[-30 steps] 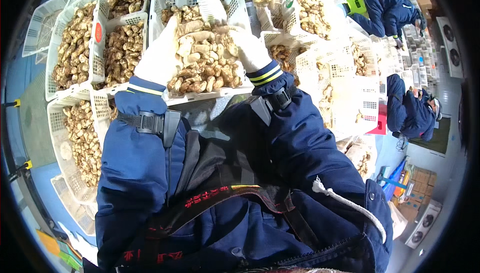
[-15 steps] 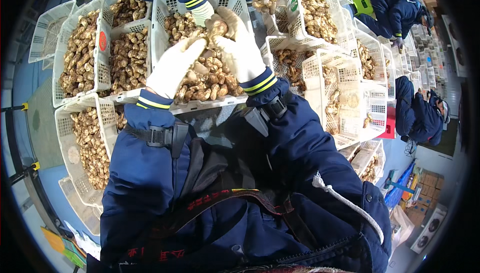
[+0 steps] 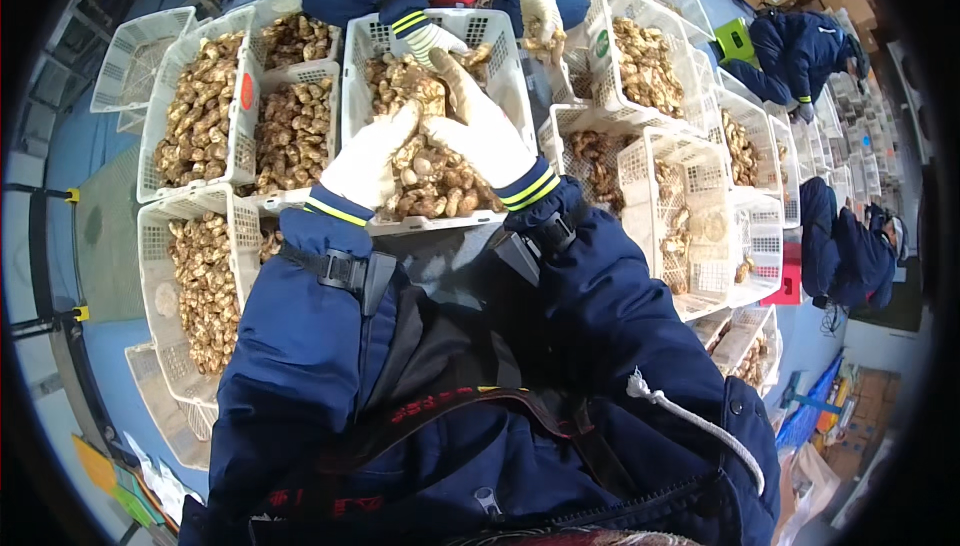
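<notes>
Brown-and-cream mushrooms, stubby and knobbly with mottled skins, lie heaped in a white perforated crate in front of the person. The left hand and right hand, both in white gloves, meet over the middle of the heap. Their fingers are partly bent, thumbs near each other; I cannot tell whether either grips a mushroom, as the heap blends in behind them. These 2 hands cover part of the pile. At the far end, a co-worker's striped glove reaches into the same crate, while that person's other glove holds mushroom pieces just beyond its right corner. More filled crates stand close on the left, and stacked baskets crowd the right.
</notes>
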A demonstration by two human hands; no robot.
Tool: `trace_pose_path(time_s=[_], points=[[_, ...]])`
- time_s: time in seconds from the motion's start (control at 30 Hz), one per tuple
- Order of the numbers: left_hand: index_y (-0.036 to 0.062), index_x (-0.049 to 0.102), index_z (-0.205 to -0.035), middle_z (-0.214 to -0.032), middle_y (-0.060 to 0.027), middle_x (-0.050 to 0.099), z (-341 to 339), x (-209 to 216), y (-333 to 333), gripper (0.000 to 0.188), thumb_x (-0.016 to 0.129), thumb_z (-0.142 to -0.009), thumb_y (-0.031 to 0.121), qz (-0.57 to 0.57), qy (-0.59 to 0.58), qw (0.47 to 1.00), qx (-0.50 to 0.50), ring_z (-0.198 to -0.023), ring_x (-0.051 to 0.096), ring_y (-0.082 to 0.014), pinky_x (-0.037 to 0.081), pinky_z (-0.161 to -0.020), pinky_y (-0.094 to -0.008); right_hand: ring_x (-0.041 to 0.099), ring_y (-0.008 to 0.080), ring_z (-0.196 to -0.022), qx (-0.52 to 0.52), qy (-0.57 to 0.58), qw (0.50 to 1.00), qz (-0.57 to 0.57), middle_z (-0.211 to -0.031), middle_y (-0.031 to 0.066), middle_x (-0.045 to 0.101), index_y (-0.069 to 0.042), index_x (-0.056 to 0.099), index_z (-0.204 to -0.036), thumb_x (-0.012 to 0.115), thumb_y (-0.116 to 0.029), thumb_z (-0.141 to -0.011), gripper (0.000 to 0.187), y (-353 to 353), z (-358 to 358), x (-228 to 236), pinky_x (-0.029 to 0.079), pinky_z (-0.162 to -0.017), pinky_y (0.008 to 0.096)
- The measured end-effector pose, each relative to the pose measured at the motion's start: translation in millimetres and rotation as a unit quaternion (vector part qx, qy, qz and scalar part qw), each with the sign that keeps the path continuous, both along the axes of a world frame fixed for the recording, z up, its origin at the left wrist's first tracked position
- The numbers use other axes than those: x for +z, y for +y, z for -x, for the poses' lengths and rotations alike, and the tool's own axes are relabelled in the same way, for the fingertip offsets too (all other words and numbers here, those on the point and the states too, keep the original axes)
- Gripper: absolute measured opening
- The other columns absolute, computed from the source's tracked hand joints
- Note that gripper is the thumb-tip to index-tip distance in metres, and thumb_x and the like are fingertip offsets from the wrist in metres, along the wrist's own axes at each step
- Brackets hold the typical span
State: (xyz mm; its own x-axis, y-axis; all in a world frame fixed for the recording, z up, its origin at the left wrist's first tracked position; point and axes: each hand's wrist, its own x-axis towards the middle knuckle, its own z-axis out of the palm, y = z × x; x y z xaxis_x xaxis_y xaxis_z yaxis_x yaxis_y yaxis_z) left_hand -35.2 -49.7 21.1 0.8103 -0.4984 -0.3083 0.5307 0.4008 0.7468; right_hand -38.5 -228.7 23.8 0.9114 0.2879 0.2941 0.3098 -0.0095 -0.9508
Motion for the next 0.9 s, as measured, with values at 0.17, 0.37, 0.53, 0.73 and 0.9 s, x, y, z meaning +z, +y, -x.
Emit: trace_pose_path(time_s=[0.17,0.37,0.53,0.73,0.9], points=[[0.0112,0.060,-0.116,-0.082,0.0006,0.062,-2,-4,12,0.034,0.049,-0.100,0.039,-0.060,0.083,0.994,0.042,-0.060,0.055,-0.0085,0.043,-0.052,-0.0188,0.040,0.0249,-0.135,-0.002,0.105,0.994,-0.002,-0.144,0.0213,0.041,0.002,0.029,-0.146,0.064,-0.021,-0.089,0.070,4,-2,-33,0.032,-0.110,0.0330],[0.0111,0.061,-0.107,-0.077,-0.0088,0.065,1,2,35,0.040,0.045,-0.099,0.047,-0.105,0.081,0.991,0.008,-0.048,0.053,-0.0109,0.037,-0.039,-0.0196,0.046,0.0234,-0.129,0.010,0.098,0.995,0.017,-0.138,0.0180,0.049,0.002,0.038,-0.141,0.058,-0.020,-0.094,0.057,18,2,-14,0.035,-0.108,0.0330],[0.0117,0.061,-0.107,-0.076,-0.0030,0.064,9,4,33,0.041,0.047,-0.098,0.049,-0.076,0.064,0.995,0.028,-0.051,0.054,-0.0078,0.039,-0.042,-0.0170,0.050,0.0235,-0.123,0.024,0.095,0.995,-0.015,-0.133,0.0165,0.053,0.001,0.042,-0.139,0.061,-0.015,-0.089,0.056,24,1,-13,0.038,-0.105,0.0344],[0.0125,0.060,-0.116,-0.087,0.0005,0.062,4,7,18,0.034,0.054,-0.097,0.040,-0.035,0.148,0.987,0.048,-0.058,0.052,-0.0061,0.040,-0.045,-0.0189,0.054,0.0255,-0.119,-0.043,0.046,0.996,0.063,-0.132,0.0185,0.055,0.002,0.043,-0.137,0.063,-0.020,-0.087,0.059,5,-4,-47,0.042,-0.101,0.0352],[0.0118,0.058,-0.096,-0.083,-0.0059,0.064,-30,-36,77,0.023,0.051,-0.099,0.034,0.042,0.152,0.951,0.264,-0.057,0.050,-0.0088,0.037,-0.043,-0.0185,0.056,0.0294,-0.117,-0.069,0.062,0.970,0.224,-0.126,0.0208,0.058,0.002,0.045,-0.135,0.060,-0.025,-0.089,0.056,8,4,-36,0.043,-0.100,0.0350]])
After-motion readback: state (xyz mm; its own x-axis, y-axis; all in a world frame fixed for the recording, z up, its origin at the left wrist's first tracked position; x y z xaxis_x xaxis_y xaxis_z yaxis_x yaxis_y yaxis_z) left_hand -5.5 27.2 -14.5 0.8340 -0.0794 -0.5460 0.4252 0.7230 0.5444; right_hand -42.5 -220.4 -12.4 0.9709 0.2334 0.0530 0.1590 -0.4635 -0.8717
